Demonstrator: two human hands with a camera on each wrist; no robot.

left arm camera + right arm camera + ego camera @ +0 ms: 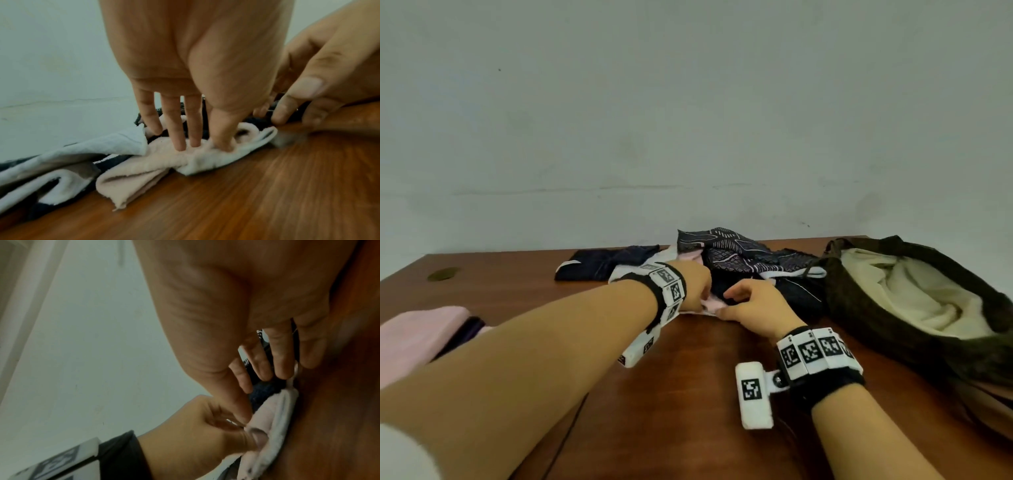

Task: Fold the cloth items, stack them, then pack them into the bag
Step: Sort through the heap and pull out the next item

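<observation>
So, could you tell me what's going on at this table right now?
A person is working through a heap of cloths on a wooden table. Both hands are on a pale pink cloth at the heap's near edge: the left hand pinches it between thumb and fingers, and the right hand touches its edge at the dark cloth beside it. A folded pink cloth already lies at the left, with something dark beside it. The dark bag sits open at the right, showing only its cream lining.

Both bare forearms reached forward, hands nearly touching. The left hand point(697, 284) pointed downward, thumb and fingers point(179, 129) pinching. The right hand point(753, 301) curled its fingers point(279, 353) downward, gripping.
</observation>
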